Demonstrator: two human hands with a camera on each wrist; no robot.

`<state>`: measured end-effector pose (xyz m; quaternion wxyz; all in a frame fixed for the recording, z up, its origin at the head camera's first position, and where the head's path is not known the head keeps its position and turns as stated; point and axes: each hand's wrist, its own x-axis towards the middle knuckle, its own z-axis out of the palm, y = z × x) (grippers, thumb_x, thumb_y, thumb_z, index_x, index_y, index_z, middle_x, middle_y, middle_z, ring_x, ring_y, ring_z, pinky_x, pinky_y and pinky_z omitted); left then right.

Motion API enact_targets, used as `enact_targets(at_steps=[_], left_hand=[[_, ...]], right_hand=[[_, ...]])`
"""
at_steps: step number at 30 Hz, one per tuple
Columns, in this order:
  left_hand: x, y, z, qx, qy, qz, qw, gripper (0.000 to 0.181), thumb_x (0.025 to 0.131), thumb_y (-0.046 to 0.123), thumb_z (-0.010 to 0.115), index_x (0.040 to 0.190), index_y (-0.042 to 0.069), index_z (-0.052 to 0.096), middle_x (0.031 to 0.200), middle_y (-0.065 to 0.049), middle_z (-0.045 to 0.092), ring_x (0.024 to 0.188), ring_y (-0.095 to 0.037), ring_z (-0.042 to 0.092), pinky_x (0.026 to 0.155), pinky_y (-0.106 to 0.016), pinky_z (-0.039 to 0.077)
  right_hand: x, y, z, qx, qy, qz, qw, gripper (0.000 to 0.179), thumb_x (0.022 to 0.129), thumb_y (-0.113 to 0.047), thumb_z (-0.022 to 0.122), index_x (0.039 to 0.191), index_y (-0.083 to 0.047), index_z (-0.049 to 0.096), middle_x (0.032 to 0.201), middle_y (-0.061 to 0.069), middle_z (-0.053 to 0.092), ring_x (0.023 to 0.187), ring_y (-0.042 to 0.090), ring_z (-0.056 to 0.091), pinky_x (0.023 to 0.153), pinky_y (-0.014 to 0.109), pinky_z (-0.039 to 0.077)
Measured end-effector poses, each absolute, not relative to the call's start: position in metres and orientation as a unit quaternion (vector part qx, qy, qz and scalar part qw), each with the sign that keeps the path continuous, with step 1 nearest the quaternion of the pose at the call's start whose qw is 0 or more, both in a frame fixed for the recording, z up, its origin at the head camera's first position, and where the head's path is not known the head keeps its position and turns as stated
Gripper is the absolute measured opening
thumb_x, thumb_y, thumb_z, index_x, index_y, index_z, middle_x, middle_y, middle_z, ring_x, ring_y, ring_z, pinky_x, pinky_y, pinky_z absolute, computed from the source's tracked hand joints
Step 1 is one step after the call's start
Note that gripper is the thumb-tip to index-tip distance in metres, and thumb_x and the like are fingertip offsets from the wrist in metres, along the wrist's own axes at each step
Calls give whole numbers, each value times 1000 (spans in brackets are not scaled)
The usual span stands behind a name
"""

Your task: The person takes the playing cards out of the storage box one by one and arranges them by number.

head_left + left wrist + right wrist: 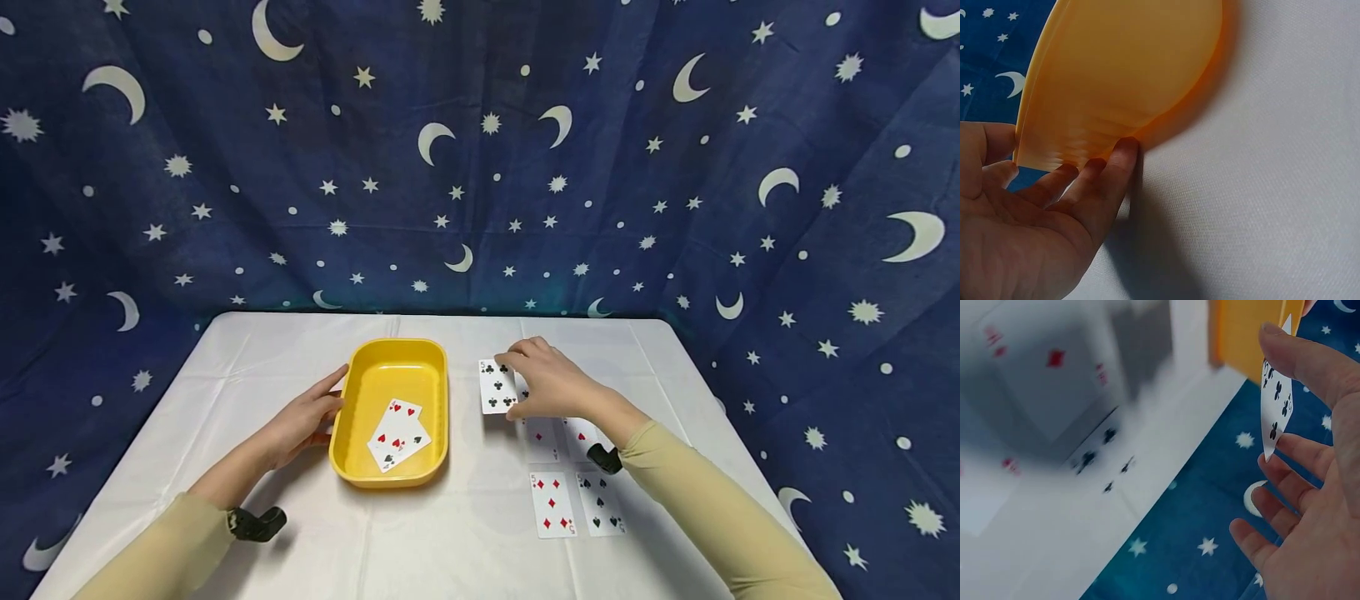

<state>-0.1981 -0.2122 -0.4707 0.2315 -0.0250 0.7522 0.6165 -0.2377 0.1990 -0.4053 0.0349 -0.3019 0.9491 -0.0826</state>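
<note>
Backdrop (495,175): dark blue fabric with pale moons, stars and dots, beyond the yellow tray. Table (292,350) has a white creased cover, runs under the tray and out past it all round. Tan sleeves: left sleeve (168,542) near-left of the tray, right sleeve (720,508) well to its right. Yellow tray (395,350) has rounded corners, sits on the table. Left hand (296,429) at the tray's left: fingers fairly straight, tips on the outer wall, contact only, no grasp. Right hand (551,383) right of the tray, clear of it, pinching a card between thumb and fingertips. That card is the five of clubs (495,387), off the table, right of the tray, shadow below it. Heart card (393,423) and spade card (417,437) overlap inside the tray, toward its near end. Five of diamonds (552,504) and five of spades (600,504) lie side by side, near-right of the tray. Just past them, also right of the tray: a diamond card (540,437) and a red-pip card (581,436), both partly covered. Clubs card (1102,461) on the table too, blurred, can't read its value.
</note>
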Motion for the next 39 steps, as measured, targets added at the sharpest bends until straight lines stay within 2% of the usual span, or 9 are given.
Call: enact_targets(at_steps=[12, 27, 39], left_hand=[[-198, -212, -470, -24, 753, 615, 232, 68, 108, 22, 43, 166, 32, 9, 163, -26, 26, 127, -36, 53, 92, -42, 56], [-198, -212, -471, -22, 753, 615, 234, 69, 108, 24, 44, 166, 34, 8, 163, -26, 25, 129, -37, 51, 92, -43, 56], [-198, -211, -470, -25, 759, 606, 237, 69, 108, 25, 43, 166, 35, 7, 164, -25, 23, 130, -39, 49, 93, -43, 56]], right_hand=[[-215, 258, -409, -275, 956, -90, 42, 90, 72, -41, 89, 151, -17, 51, 144, 5, 50, 135, 27, 39, 111, 52, 35], [-184, 322, -427, -242, 961, -124, 52, 87, 73, -29, 90, 150, -15, 52, 146, 8, 49, 136, 31, 39, 106, 55, 41], [-155, 362, -441, -227, 965, -126, 37, 86, 68, -22, 91, 147, -14, 56, 142, 10, 53, 132, 35, 43, 103, 57, 42]])
